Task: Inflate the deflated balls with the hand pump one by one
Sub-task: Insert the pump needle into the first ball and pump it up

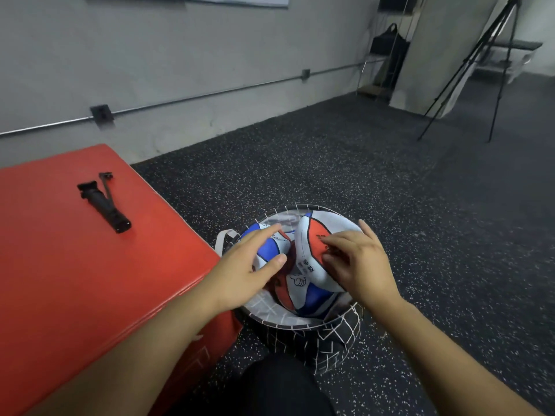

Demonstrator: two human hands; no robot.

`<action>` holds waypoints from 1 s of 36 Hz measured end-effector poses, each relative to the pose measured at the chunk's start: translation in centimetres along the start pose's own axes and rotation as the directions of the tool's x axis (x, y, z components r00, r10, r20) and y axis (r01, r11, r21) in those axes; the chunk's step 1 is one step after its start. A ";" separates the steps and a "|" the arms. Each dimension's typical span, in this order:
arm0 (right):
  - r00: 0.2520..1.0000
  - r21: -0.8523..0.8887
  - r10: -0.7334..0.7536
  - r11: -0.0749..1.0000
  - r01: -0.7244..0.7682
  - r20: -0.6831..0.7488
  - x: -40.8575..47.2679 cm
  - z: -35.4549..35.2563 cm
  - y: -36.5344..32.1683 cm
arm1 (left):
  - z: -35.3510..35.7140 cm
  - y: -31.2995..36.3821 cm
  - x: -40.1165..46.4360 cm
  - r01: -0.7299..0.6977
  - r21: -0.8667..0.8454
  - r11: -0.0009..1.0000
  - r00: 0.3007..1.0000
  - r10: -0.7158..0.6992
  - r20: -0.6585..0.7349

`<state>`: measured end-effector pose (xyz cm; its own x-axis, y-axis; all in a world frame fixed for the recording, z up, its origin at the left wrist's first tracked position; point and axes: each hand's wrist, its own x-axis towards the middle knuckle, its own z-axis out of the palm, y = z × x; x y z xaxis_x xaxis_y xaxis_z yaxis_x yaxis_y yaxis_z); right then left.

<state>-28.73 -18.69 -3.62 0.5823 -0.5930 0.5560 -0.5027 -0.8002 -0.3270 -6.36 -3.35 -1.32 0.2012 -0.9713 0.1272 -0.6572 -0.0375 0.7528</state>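
Observation:
A black basket with a white grid pattern [336,334] stands on the floor and holds several deflated red, white and blue balls. My right hand [357,265] grips the folded top ball [312,235] at its right edge. My left hand [249,265] reaches into the basket with straight fingers touching a second flat ball [270,246]. A third ball [303,292] lies underneath, partly hidden. The black hand pump [103,202] with its hose lies on the red padded box [75,265], well left of both hands.
The red box stands directly left of the basket, against a grey wall. Dark speckled rubber floor [390,190] spreads to the right. A black tripod [480,70] and a shelf stand far back right. My dark-clothed knee [279,385] is just below the basket.

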 end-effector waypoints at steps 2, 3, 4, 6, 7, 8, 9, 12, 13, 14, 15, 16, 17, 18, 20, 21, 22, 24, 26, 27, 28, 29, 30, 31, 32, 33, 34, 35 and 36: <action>1.000 0.053 0.005 0.999 -0.004 -0.005 0.6 -0.9 -1.4 | -1.0 0.6 -0.5 -0.059 0.008 0.998 0.998 0.059 -0.030; 1.000 0.089 0.006 0.996 -0.006 -0.004 0.9 -1.3 -2.3 | -1.5 1.0 -0.7 -0.096 0.011 0.995 0.994 0.096 -0.044; 1.000 0.130 0.004 0.991 -0.005 0.006 1.2 -1.7 -3.3 | -2.0 1.5 -1.1 -0.128 0.020 0.992 0.990 0.129 -0.062; 0.999 0.226 -0.027 0.974 0.019 0.031 1.6 -2.5 -5.8 | -3.2 2.3 -1.9 -0.162 0.048 0.986 0.981 0.166 -0.098; 0.998 0.285 -0.053 0.958 0.040 0.038 1.8 -2.8 -7.2 | -3.8 2.8 -2.4 -0.171 0.059 0.983 0.978 0.177 -0.108; 0.996 0.345 -0.076 0.937 0.057 0.042 2.0 -3.0 -8.7 | -4.5 3.1 -3.0 -0.176 0.068 0.982 0.977 0.183 -0.113; 0.995 0.401 -0.092 0.914 0.068 0.042 2.1 -3.1 -10.2 | -5.2 3.4 -3.8 -0.180 0.077 0.981 0.976 0.188 -0.113; 0.993 0.515 -0.114 0.854 0.075 0.043 2.6 -3.2 -14.8 | -7.7 4.0 -6.5 -0.182 0.120 0.976 0.970 0.199 -0.141; 0.993 0.551 -0.111 0.832 0.070 0.042 2.7 -3.1 -16.3 | -8.6 4.2 -7.5 -0.183 0.133 0.974 0.965 0.204 -0.166; 0.993 0.587 -0.106 0.807 0.060 0.044 2.9 -3.1 -17.9 | -9.6 4.2 -8.5 -0.189 0.145 0.971 0.956 0.216 -0.198; 0.994 0.624 -0.101 0.780 0.050 0.047 3.0 -3.1 -19.4 | -10.6 4.2 -9.5 -0.205 0.162 0.965 0.944 0.239 -0.227; 0.994 0.658 -0.096 0.752 0.040 0.050 3.1 -3.0 -20.9 | -11.7 4.3 -10.5 -0.220 0.182 0.958 0.931 0.262 -0.254; 0.994 0.688 -0.097 0.725 0.035 0.052 3.2 -2.9 -22.4 | -12.7 4.3 -11.6 -0.226 0.202 0.953 0.920 0.277 -0.279; 0.993 0.711 -0.102 0.702 0.035 0.051 3.3 -2.8 -23.9 | -13.7 4.4 -12.7 -0.225 0.213 0.951 0.909 0.283 -0.306; 0.991 0.744 -0.122 0.666 0.046 0.048 3.3 -2.4 -26.9 | -15.7 4.4 -14.9 -0.210 0.211 0.955 0.884 0.277 -0.376; 0.990 0.758 -0.136 0.650 0.053 0.048 3.3 -2.3 -28.5 | -16.7 4.3 -16.2 -0.195 0.200 0.960 0.870 0.264 -0.416; 0.987 0.769 -0.151 0.637 0.058 0.051 3.2 -2.1 -30.0 | -17.6 4.1 -17.5 -0.176 0.186 0.966 0.857 0.244 -0.454; 0.979 0.797 -0.191 0.601 0.062 0.068 3.1 -1.9 -33.0 | -19.2 3.5 -20.2 -0.138 0.170 0.976 0.830 0.207 -0.518; 0.968 0.811 -0.243 0.578 0.094 0.061 3.2 -1.7 -35.6 | -20.8 2.6 -22.8 -0.102 0.181 0.978 0.795 0.189 -0.576; 0.962 0.794 -0.269 0.593 0.134 0.039 3.4 -1.5 -36.7 | -21.7 1.9 -24.1 -0.081 0.196 0.977 0.773 0.185 -0.607; 0.955 0.773 -0.295 0.610 0.174 0.019 3.5 -1.2 -37.7 | -22.5 1.3 -25.3 -0.058 0.210 0.976 0.750 0.181 -0.637; 0.948 0.758 -0.318 0.621 0.196 0.015 3.8 -0.8 -38.4 | -23.4 0.5 -26.5 -0.034 0.218 0.975 0.727 0.174 -0.664; 0.942 0.753 -0.334 0.628 0.197 0.032 4.0 -0.1 -39.1 | -24.2 -0.2 -27.7 -0.010 0.223 0.975 0.706 0.165 -0.689; 0.936 0.751 -0.346 0.633 0.185 0.062 4.2 0.6 -39.6 | -25.0 -1.0 -28.7 0.011 0.222 0.975 0.687 0.153 -0.711; 0.930 0.750 -0.355 0.640 0.168 0.095 4.3 1.5 -40.0 | -25.8 -1.8 -29.7 0.036 0.207 0.978 0.671 0.130 -0.730; 0.924 0.748 -0.362 0.645 0.154 0.122 4.3 2.5 -40.4 | -26.5 -2.6 -30.6 0.065 0.181 0.981 0.658 0.094 -0.747; 0.919 0.748 -0.366 0.649 0.139 0.147 4.3 3.5 -40.7 | -27.2 -3.5 -31.3 0.094 0.146 0.985 0.647 0.051 -0.761; 0.914 0.750 -0.369 0.650 0.123 0.170 4.2 4.4 -41.1 | -27.7 -4.4 -31.9 0.124 0.111 0.986 0.637 0.007 -0.771; 0.908 0.753 -0.372 0.649 0.106 0.192 4.1 5.4 -41.4 | -28.2 -5.4 -32.4 0.149 0.081 0.986 0.628 -0.031 -0.778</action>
<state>-2.11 11.54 8.05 0.8384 -0.2584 0.4800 0.2169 -0.6497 -0.7286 11.14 34.95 8.65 0.7117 -0.4255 0.5589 -0.6764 -0.2007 0.7087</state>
